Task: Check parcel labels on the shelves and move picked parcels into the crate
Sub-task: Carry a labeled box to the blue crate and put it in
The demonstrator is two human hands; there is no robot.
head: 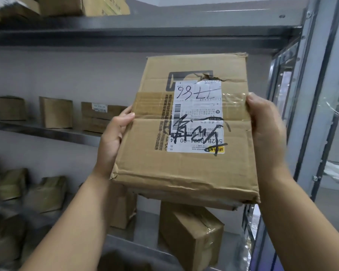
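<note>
- A dark grey crate [139, 257] shows only its rim, below the held parcel at the near bottom edge; what lies inside is too blurred to tell.
- The left hand [114, 137] grips the parcel's left edge, thumb laid on the front face and the other fingers out of sight behind.
- The right hand [266, 133] is curled round the parcel's right edge, fingertips just reaching the taped front.
- The brown cardboard parcel [184, 173] is lifted clear of the shelves, its long axis running up and away, broad face to the camera.
- Its white label [199, 118] reads upside down, with handwritten digits at the far end, beside a tear in the cardboard.
- Directly below the parcel, a taped box [192, 235] stands on a lower shelf.
- Left of the parcel, a grey metal shelf [47, 132] carries a row of small brown parcels [56, 112].
- Above the parcel, another shelf [125, 34] holds more boxes; right of it stands a metal upright [309, 94], and behind it a pale grey wall [67, 75].
</note>
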